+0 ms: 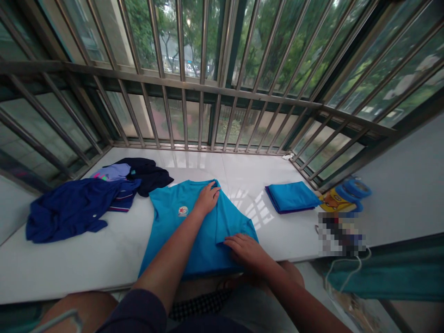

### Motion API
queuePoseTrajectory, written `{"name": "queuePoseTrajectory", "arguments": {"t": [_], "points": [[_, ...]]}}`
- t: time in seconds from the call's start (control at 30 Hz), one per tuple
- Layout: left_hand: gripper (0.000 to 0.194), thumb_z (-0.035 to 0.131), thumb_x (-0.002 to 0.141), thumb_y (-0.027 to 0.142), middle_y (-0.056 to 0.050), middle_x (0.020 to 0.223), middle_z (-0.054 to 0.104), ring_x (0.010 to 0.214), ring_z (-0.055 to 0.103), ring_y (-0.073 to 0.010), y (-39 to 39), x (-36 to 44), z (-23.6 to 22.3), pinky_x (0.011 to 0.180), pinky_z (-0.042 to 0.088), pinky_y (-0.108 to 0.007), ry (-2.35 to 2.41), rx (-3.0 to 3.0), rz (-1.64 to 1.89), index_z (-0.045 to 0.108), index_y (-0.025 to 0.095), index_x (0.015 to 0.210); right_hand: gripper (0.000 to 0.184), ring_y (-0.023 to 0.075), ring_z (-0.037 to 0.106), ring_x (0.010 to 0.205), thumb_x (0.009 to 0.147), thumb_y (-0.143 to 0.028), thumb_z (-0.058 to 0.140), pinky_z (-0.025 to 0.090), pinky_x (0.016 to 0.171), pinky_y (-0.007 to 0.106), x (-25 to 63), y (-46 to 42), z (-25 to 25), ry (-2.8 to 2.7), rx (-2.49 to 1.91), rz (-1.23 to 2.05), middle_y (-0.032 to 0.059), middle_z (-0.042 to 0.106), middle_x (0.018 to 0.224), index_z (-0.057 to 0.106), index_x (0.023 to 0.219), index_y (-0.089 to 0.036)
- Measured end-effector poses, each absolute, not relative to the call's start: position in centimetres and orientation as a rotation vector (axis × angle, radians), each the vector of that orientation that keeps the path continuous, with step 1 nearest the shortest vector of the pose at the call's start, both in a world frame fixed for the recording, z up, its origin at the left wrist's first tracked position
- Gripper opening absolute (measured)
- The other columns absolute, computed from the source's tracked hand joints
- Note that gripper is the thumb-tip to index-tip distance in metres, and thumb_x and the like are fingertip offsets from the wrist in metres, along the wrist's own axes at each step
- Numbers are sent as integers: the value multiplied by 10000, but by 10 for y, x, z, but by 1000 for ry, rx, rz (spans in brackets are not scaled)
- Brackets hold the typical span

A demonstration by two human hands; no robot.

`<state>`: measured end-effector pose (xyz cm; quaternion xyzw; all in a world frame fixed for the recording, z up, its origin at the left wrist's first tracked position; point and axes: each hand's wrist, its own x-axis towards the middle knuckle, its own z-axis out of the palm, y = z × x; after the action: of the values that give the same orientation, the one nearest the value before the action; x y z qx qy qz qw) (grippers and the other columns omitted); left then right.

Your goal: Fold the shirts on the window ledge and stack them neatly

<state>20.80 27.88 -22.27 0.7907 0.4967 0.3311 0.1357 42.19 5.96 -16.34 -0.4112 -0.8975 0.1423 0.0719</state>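
A turquoise T-shirt [206, 240] is lying flat on the white bench [83, 263], directly in front of the person, its lower part reaching the near edge. It is showing a small pale badge [183, 211] with a red figure on the chest, and the side toward the right hand is lying turned inward as a long flap [231, 217].

The left hand [207, 199] is resting on the top of that flap, its fingers lying close together on the cloth; whether they are pinching it, I cannot tell. The right hand [247, 249] is touching the flap's lower corner with extended fingers, the thumb hiding, so I cannot tell about a pinch there either. The left forearm is covering part of the shirt.

To the left, a rumpled blue garment [69, 208], a lavender one [113, 172] and a dark navy one [154, 175] are lying heaped, the navy one crowding the shirt's sleeve. To the right, a folded blue stack [293, 195] is sitting well apart, a yellow-and-blue container [343, 194] standing beside it. Metal bars [201, 87] are lining the window behind.
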Motion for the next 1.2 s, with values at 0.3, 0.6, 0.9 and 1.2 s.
{"name": "queuePoseTrajectory", "arguments": {"t": [0.3,0.6,0.9,1.2], "points": [[383,626,1004,316,-176,1626,568,1488,556,-329,277,212,-225,1295,427,-501,1545,2323,832,708,180,1353,316,260,719,1145,1124,-269,471,551,1061,431,428,71,-166,-2460,-1410,183,117,806,1183,764,1221,-203],[383,506,1011,187,-199,1502,640,1425,588,-309,279,212,-224,1258,461,-488,1568,2317,839,677,142,1352,545,396,396,1598,1121,-331,408,315,1264,677,439,119,-184,-2131,-2068,72,188,495,1693,525,1624,-158],[479,472,1016,127,-139,1581,603,1454,567,-272,278,211,-222,1260,458,-477,1532,2324,854,654,217,1450,180,295,653,1067,1073,-417,688,526,928,444,371,72,-177,-2612,-1633,105,70,735,1106,693,1121,-243],[308,533,1048,276,-184,1508,638,1406,601,-310,275,211,-219,1247,472,-484,1530,2340,838,768,178,1222,182,267,670,1043,1102,-382,626,520,960,418,375,70,-180,-2643,-1387,80,60,760,1063,731,1072,-237]]}}
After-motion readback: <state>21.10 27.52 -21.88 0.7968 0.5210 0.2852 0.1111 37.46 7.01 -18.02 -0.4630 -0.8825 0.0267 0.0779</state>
